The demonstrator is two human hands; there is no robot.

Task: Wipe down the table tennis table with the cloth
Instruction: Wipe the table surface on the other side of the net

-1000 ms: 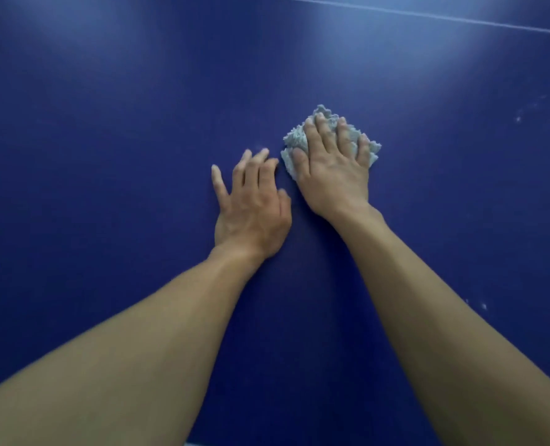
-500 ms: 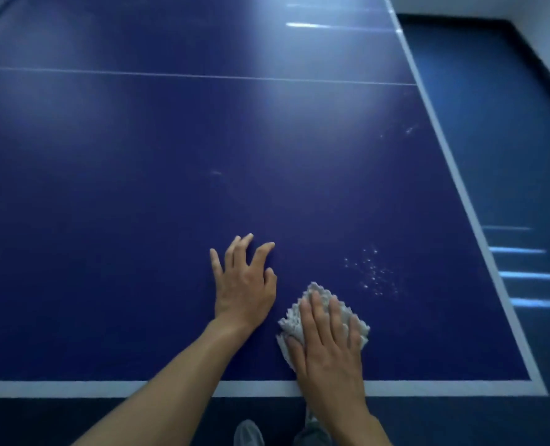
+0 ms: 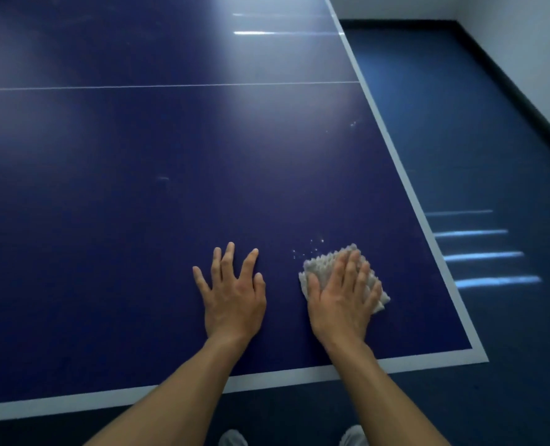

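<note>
Palm-down, the right hand (image 3: 344, 297) lies flat with fingers extended over the crumpled pale cloth (image 3: 323, 268), pressing it onto the blue surface (image 3: 138, 188) near its right corner. Beside it, the left hand (image 3: 231, 294) rests open, fingers spread, empty.
</note>
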